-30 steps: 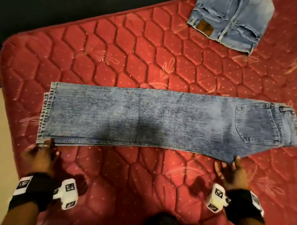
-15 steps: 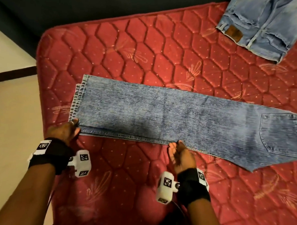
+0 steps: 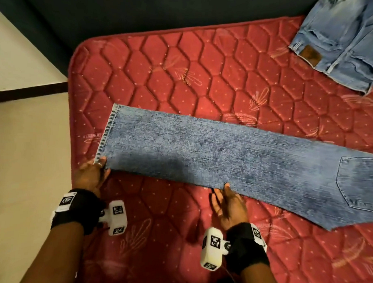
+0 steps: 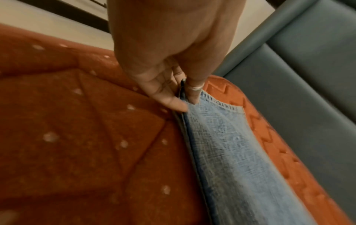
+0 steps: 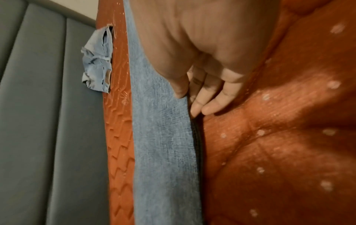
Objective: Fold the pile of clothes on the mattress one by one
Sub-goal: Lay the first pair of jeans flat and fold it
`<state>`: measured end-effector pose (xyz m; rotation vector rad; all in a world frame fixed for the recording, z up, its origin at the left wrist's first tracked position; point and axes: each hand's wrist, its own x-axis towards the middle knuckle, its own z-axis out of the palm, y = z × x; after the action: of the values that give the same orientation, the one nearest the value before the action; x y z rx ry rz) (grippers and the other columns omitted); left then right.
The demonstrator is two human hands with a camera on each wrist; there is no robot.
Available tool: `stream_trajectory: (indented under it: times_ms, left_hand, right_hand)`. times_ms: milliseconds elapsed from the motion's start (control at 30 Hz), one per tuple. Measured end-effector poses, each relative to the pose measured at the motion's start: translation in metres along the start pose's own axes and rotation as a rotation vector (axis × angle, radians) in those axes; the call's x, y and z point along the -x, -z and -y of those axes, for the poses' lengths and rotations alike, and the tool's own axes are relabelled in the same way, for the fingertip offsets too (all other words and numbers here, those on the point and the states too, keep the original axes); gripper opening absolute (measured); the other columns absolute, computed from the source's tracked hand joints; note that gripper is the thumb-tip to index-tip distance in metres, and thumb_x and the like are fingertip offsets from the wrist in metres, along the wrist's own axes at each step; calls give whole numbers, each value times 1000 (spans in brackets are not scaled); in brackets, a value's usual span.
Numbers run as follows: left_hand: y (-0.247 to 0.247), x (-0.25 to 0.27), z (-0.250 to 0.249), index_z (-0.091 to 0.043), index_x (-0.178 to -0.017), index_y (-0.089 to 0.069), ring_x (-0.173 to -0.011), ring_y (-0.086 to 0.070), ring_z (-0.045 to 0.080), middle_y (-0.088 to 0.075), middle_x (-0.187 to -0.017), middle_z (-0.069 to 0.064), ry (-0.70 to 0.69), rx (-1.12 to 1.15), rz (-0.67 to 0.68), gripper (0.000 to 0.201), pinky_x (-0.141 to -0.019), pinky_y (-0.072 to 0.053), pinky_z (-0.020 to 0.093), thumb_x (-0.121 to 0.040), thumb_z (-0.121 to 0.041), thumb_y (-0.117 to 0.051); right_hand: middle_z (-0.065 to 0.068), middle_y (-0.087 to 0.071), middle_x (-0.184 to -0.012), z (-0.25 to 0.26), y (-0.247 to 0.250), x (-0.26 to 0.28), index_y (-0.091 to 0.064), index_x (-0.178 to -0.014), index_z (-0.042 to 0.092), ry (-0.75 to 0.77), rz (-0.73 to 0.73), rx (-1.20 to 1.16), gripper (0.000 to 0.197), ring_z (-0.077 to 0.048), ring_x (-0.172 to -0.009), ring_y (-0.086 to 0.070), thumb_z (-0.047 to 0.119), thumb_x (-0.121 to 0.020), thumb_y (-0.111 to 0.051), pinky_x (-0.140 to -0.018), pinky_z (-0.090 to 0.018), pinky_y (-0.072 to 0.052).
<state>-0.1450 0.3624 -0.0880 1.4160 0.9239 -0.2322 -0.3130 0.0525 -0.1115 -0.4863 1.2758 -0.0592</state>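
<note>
Fingers (image 4: 169,99) of the left hand (image 3: 90,176) pinch the near corner of the hem of the long dark blue denim jeans (image 3: 224,154): in the left wrist view the thumb lies under the edge and a finger with a pale ring presses on top. Fingers (image 5: 210,105) of the right hand (image 3: 229,205) are straight and close together; their tips slip under the near long edge of the same jeans, around the middle of the leg, while the thumb lies on top of the cloth. Between the two hands the jeans lie flat, leg upon leg, on the red quilted mattress (image 3: 168,78), with the back pocket beyond the right fingers. Further away from the right fingers, near the far edge of the mattress, rests a folded pair of light blue jeans (image 3: 338,43) with a brown patch. Beyond it stands a dark grey padded headboard (image 5: 48,121).
</note>
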Motion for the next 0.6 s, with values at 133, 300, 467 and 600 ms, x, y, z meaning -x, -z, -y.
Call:
stream_trajectory:
  times_ms: [133, 300, 467, 600]
  left_hand:
    - [13, -2, 14, 5, -134, -55, -119, -58, 42, -58, -129, 32, 48, 65, 46, 39, -98, -48, 41, -98, -7, -58]
    - [11, 0, 18, -5, -116, -64, -59, -60, 6, -62, -86, 8, -32, -91, -89, 23, -50, -52, 11, -95, -16, -66]
    - [16, -11, 22, -10, -111, -67, -45, -52, 1, -62, -64, -5, -209, -311, -115, 25, -45, -47, 16, -92, -26, -71]
    - [15, -16, 29, -8, -121, -64, -61, -53, 11, -61, -76, -2, -239, -269, -56, 34, -53, -48, 21, -93, -28, -69]
  right_hand:
    - [2, -72, -113, -9, 12, -3, -60, -114, 20, 21, -8, 55, 37, -10, -84, -74, 25, -80, -74, -62, -23, -59]
    - [3, -67, -125, -9, 14, -7, -60, -117, 23, 4, -8, 90, 19, -4, -81, -73, 23, -99, -58, -61, -20, -57]
    - [5, -70, -105, -5, 10, -5, -60, -91, 26, -15, 4, 93, 11, -4, -79, -73, 27, -84, -69, -56, -23, -53]
    - [3, -70, -98, 0, 9, -3, -56, -86, 27, -21, 34, 116, 17, -5, -80, -73, 28, -79, -72, -55, -24, -49]
